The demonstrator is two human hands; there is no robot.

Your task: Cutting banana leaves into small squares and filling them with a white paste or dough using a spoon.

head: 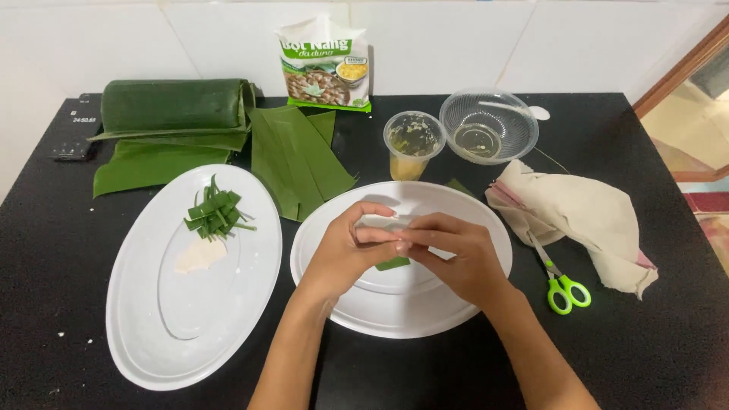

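Observation:
My left hand [342, 254] and my right hand [456, 254] meet over a round white plate [380, 311], fingertips pressed together around a small white dough piece [383, 225]. A bit of green leaf [392, 263] shows just under my fingers. Most of what I hold is hidden by the fingers. To the left lies a large oval white plate [152, 334] bearing a folded green leaf parcel [216, 211] and a small white dough lump [199, 255].
Banana leaf strips [296, 156] and a rolled leaf bundle [171, 105] lie at the back left. A flour packet [325, 64], a plastic cup [412, 144], a clear bowl [488, 125], a beige cloth [585, 212] and green-handled scissors [562, 285] lie to the right.

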